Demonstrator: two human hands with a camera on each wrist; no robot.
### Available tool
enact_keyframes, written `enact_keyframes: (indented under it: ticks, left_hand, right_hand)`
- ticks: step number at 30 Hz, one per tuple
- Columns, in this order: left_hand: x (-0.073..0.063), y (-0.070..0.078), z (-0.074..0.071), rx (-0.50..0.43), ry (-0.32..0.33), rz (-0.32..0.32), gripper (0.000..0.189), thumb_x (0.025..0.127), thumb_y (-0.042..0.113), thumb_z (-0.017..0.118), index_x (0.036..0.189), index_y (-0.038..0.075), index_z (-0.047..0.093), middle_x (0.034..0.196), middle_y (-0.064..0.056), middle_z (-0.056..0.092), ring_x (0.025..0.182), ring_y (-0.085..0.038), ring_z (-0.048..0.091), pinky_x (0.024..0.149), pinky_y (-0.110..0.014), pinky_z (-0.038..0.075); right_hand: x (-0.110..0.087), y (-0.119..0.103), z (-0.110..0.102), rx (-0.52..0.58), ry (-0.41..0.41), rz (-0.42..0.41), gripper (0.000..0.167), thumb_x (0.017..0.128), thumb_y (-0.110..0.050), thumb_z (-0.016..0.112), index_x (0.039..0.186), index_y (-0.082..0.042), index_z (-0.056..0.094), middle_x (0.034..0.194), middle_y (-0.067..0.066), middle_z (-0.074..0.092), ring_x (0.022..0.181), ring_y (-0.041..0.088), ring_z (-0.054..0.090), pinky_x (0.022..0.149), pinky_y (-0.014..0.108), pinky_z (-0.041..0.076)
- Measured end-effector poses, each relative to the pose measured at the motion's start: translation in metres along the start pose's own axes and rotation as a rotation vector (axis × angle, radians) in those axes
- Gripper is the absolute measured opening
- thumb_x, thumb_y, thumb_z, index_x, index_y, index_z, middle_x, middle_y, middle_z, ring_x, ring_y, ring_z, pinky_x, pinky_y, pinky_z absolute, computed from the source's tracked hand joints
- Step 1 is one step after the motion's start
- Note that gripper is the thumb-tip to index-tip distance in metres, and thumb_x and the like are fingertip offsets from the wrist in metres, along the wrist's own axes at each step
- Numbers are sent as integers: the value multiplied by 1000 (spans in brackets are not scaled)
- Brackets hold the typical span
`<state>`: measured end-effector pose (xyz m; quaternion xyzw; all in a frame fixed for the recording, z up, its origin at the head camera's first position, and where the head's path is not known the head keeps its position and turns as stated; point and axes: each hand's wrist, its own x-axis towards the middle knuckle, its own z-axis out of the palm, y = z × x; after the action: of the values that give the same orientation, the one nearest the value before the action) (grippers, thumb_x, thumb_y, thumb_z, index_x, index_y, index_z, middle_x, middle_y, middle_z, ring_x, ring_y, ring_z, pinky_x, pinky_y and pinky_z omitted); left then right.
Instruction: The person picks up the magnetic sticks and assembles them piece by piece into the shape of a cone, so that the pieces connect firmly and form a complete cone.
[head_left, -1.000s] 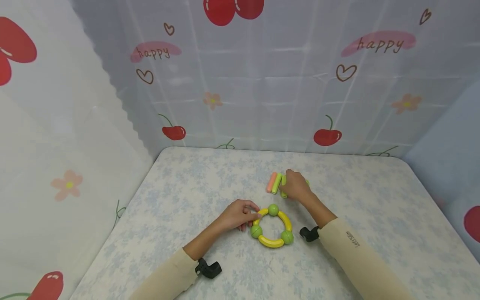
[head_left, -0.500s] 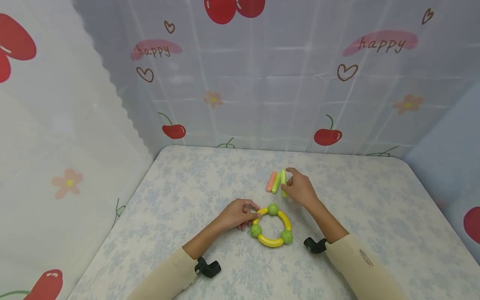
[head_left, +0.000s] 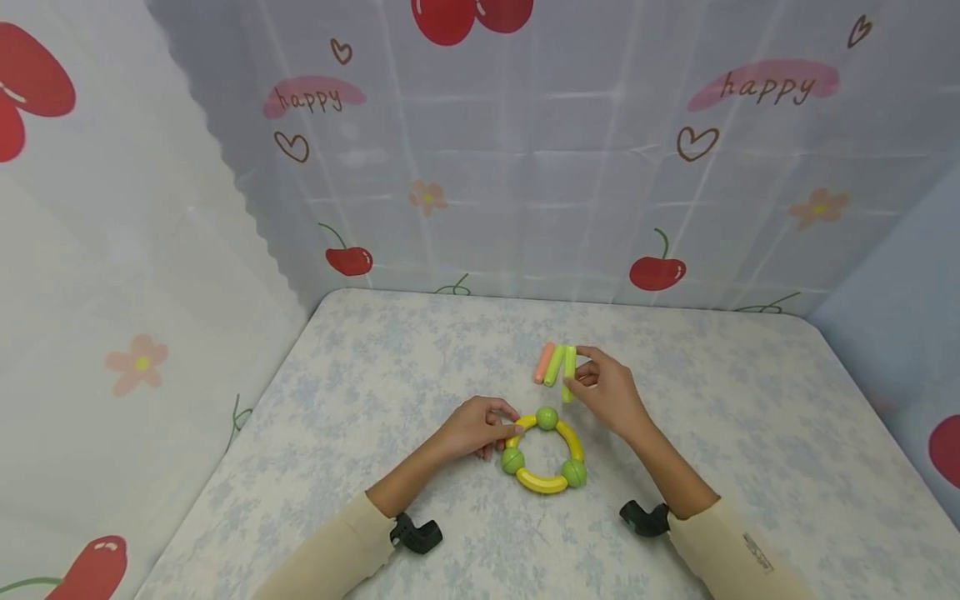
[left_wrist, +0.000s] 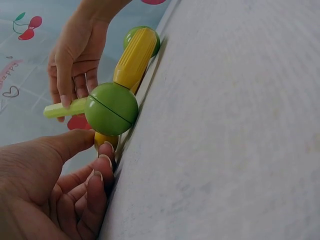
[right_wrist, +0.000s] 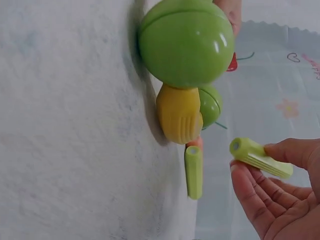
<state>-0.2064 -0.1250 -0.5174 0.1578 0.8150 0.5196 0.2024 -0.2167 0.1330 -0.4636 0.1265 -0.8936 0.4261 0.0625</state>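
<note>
A toy ring (head_left: 542, 484) of yellow curved pieces and three green balls lies flat on the table. My left hand (head_left: 474, 429) pinches its upper left yellow piece between thumb and fingertips; the left wrist view shows the thumb on that piece beside a green ball (left_wrist: 111, 109). Just beyond the ring, my right hand (head_left: 611, 390) holds a light green ridged toy rod (right_wrist: 262, 159) between thumb and fingers, off the table. A round greyish spot marks the rod's end. Another light green rod (head_left: 553, 367) and a pink rod (head_left: 543, 364) lie side by side to its left.
The table (head_left: 390, 350) has a pale cloth with blue flowers. Behind it hangs a curtain (head_left: 525, 167) printed with cherries and hearts, and more curtain stands at the left. Black wrist cameras (head_left: 417, 535) sit at both sleeve cuffs.
My right hand has taken up the light green rod from beside the others and drawn it slightly toward me, its forearm moving right and nearer. My left hand and the ring have stayed put.
</note>
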Motion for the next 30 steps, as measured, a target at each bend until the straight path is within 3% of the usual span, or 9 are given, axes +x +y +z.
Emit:
enact_keyframes:
  ticks: [9, 17, 30]
  left_hand:
    - [-1, 3, 0, -9, 0, -16, 22, 94, 34, 74, 109, 18, 72, 65, -5, 68, 41, -15, 54, 40, -25, 44]
    - [-3, 4, -3, 5, -7, -26, 22, 94, 35, 74, 109, 19, 72, 65, -6, 68, 42, -16, 55, 41, -25, 45]
    - [-1, 4, -1, -3, -9, 0, 20, 95, 32, 74, 109, 17, 73, 65, -7, 68, 41, -15, 55, 40, -25, 45]
  right_hand:
    - [-7, -6, 1, 75, -12, -49, 35, 89, -5, 78, 121, 0, 66, 97, 11, 74, 87, 26, 72, 74, 39, 60]
    - [-6, -6, 4, 140, -85, -71, 31, 87, -5, 81, 115, -6, 68, 100, 6, 74, 90, 22, 72, 77, 34, 60]
    - [-6, -3, 4, 133, -139, -148, 25, 87, -9, 82, 108, -10, 69, 101, 1, 73, 91, 18, 71, 74, 30, 59]
